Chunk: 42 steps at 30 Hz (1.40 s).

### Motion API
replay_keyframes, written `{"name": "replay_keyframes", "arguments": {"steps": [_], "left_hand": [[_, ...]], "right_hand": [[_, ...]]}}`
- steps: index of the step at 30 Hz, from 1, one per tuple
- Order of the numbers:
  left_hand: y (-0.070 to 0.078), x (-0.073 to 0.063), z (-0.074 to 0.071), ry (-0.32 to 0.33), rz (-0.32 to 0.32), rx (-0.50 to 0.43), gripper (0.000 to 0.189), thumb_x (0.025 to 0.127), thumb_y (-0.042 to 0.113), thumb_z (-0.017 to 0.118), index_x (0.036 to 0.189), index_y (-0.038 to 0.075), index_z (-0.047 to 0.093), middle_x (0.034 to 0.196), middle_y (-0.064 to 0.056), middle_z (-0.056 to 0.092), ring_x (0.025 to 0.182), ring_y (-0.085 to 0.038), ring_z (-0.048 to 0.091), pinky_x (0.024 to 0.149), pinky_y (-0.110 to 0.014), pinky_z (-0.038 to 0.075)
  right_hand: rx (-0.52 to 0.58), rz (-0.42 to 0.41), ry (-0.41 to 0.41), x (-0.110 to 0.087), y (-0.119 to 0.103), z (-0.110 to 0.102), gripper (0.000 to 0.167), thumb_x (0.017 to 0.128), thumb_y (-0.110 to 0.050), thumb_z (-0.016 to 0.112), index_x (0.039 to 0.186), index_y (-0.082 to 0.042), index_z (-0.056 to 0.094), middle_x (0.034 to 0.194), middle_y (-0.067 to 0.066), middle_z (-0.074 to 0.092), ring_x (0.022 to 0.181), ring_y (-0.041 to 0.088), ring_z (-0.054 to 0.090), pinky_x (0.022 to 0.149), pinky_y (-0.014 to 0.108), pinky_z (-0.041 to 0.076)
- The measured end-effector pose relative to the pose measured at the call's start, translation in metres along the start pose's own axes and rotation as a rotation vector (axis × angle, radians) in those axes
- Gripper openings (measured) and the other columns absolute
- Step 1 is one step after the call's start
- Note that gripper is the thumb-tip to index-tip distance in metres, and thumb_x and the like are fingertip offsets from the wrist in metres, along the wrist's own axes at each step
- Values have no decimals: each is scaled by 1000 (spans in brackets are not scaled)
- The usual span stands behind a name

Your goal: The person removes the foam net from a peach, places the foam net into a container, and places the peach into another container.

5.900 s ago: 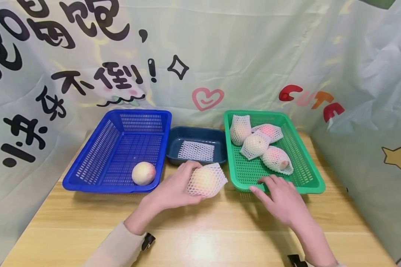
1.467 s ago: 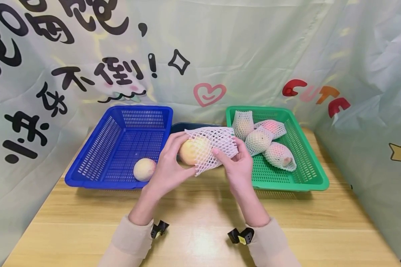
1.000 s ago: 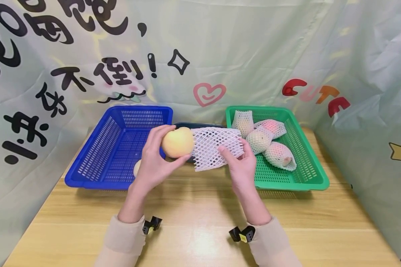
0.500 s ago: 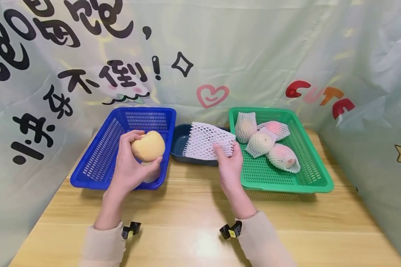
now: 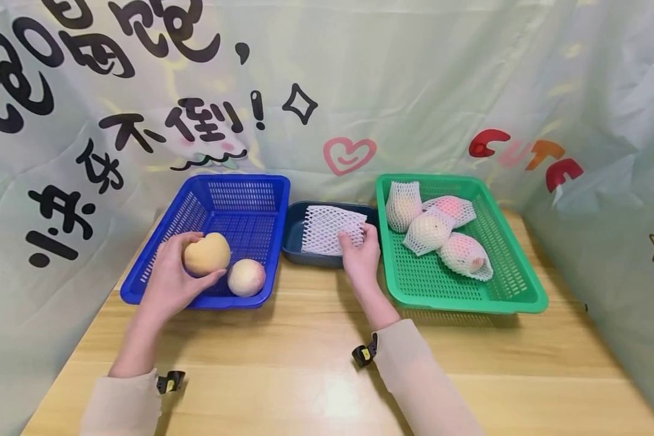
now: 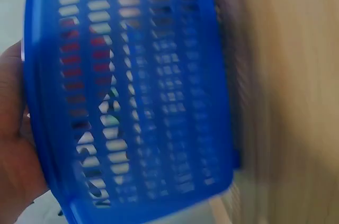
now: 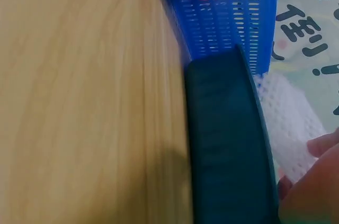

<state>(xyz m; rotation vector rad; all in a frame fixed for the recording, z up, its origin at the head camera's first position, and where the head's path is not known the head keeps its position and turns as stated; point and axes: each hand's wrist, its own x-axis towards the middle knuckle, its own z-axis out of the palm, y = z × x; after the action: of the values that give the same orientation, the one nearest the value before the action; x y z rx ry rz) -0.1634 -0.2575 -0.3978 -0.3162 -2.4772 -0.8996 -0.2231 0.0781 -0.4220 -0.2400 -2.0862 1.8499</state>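
Note:
My left hand grips a bare yellow peach low over the blue basket. Just right of it, a paler peach with a pink blush lies in that basket. My right hand pinches a white foam net sleeve by its right end, over the dark teal tray. In the right wrist view the sleeve shows above the tray's rim, partly behind my fingers. The blue basket's wall hides most of the left hand's hold in the left wrist view.
To the right stands a green basket with several net-wrapped fruits in its back and middle. The teal tray sits between the two baskets. A printed cloth hangs close behind them, above the wooden table.
The peach has come out of the net sleeve. My left hand has carried it left and down to the blue basket, while my right hand has lowered the flattened sleeve to the teal tray.

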Motion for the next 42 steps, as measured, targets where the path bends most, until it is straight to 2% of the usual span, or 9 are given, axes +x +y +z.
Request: {"name": "replay_keyframes", "arguments": {"steps": [6,12,17,20,23,28,32,38,42], "left_hand": [[-14,3,-12,-155,-79,62,77,71,21,97,129,-4,54,124,-26,60,120,-46,43,89,-64,42],[-27,10,-21,-353,-97,40,74,74,31,96,126,-1,55,117,-24,64,100,-36,58,80,-48,50],[-37,16,-23,-457,-75,59,73,73,35,96,125,1,57,117,-21,64,97,-33,61,80,-47,52],[-41,18,-22,-494,-65,64,74,73,36,97,124,1,58,118,-19,63,101,-33,61,83,-49,51],[-43,19,-22,-526,-85,35,73,73,35,96,125,0,58,119,-19,63,103,-33,62,85,-48,51],[-45,21,-22,-558,-138,19,70,73,33,97,122,0,58,114,-17,66,100,-30,63,84,-44,51],[-45,23,-19,-597,-167,22,68,73,32,97,118,0,58,112,-16,67,99,-29,62,84,-44,51],[-43,24,-19,-638,-214,11,68,72,32,97,117,0,58,112,-17,65,99,-30,60,84,-44,50],[-45,23,-18,-647,-235,-2,70,73,34,96,120,-1,58,116,-19,65,102,-32,61,87,-46,50]], "right_hand": [[-219,-79,-77,8,2,1,53,96,-5,68,142,-2,42,138,23,55,130,37,52,106,52,43],[-405,-114,-116,11,6,2,74,95,-1,67,158,-5,27,146,20,39,120,39,53,97,54,46],[-501,-199,-109,13,11,5,61,94,2,69,148,-3,41,148,24,27,131,42,38,109,52,39],[-570,-280,-76,13,15,8,44,93,1,73,131,-3,53,149,23,24,137,43,28,114,52,34],[-615,-357,-64,13,18,11,25,94,-2,73,116,-4,60,146,23,31,138,43,28,115,53,32],[-684,-481,-139,14,18,8,2,100,-9,68,101,-7,66,119,17,57,121,40,50,119,60,22],[-773,-516,-249,12,17,3,13,105,-19,62,102,-11,72,110,9,70,112,33,63,120,63,21],[-872,-445,-449,9,13,-1,33,108,-33,53,120,-11,76,127,9,71,126,32,62,111,51,43],[-981,-409,-520,7,13,-1,41,109,-43,49,125,-16,76,129,5,70,124,31,64,102,52,51]]}}
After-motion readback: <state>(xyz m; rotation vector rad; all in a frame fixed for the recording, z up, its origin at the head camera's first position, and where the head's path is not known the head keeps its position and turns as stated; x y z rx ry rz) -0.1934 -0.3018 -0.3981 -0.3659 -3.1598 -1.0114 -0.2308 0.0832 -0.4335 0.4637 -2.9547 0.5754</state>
